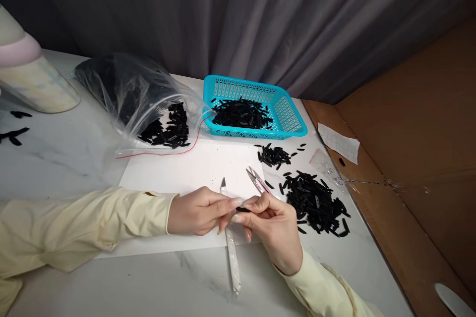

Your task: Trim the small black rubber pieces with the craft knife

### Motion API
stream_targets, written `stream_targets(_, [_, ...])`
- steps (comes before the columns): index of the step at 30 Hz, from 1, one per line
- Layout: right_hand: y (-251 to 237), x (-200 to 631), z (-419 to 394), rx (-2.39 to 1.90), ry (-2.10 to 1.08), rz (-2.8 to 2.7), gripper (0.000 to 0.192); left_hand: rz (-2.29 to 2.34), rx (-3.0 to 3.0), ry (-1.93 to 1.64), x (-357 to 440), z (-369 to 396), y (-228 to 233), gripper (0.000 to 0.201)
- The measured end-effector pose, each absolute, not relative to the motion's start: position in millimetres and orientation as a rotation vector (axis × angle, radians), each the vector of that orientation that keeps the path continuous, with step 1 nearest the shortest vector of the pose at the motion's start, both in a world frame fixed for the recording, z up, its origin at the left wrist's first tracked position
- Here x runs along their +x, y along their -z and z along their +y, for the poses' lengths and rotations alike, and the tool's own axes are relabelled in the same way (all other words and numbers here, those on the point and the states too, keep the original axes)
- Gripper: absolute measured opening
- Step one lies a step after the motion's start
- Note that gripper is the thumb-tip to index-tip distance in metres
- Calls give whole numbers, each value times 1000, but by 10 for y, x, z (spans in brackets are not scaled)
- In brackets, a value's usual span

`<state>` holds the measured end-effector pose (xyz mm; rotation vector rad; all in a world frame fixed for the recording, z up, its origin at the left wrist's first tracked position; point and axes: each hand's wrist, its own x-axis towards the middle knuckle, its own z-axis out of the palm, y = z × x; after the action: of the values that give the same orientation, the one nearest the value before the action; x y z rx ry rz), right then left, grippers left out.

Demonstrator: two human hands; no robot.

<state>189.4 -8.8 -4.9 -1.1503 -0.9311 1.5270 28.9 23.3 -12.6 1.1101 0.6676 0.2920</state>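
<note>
Over a white paper sheet (163,173), my left hand (203,210) and my right hand (278,228) meet, fingertips pinched together. Between them is a small, elongated black piece (243,209), mostly covered by the fingers. Both hands are closed on it. Beneath the hands lies a craft knife (232,262) with a whitish wrapped handle, its blade pointing away from me. Just beyond my right hand, thread snips (256,178) rest with their blades apart. A large heap of similar black pieces (312,200) is right of my right hand; some show tiny holes.
A turquoise basket (256,132) holding black pieces stands at the back. Left of it, a clear zip bag (148,94) spills more pieces. A smaller pile (274,156) lies before the basket. A pale container (37,74) stands far left; cardboard (409,158) borders the right.
</note>
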Motion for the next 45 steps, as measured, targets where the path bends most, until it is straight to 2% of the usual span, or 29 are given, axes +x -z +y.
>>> stream_targets(3, [46, 1870, -109, -1148, -1538, -902, 39, 648, 1066, -297, 295, 219, 120, 49])
stream_targets(7, [39, 1899, -104, -1145, -1547, -946, 26, 633, 1022, -350, 291, 206, 126, 47])
stream_targets(18, [49, 1963, -103, -1138, -1476, -1184, 6, 611, 1045, -443, 260, 233, 104, 44])
stream_targets(29, [46, 2009, -114, -1121, -1327, -1407, 7, 626, 1066, -483, 240, 213, 126, 38])
stream_targets(45, [32, 2008, -122, -1138, -1153, -1571, 11, 632, 1000, -448, 239, 215, 58, 45])
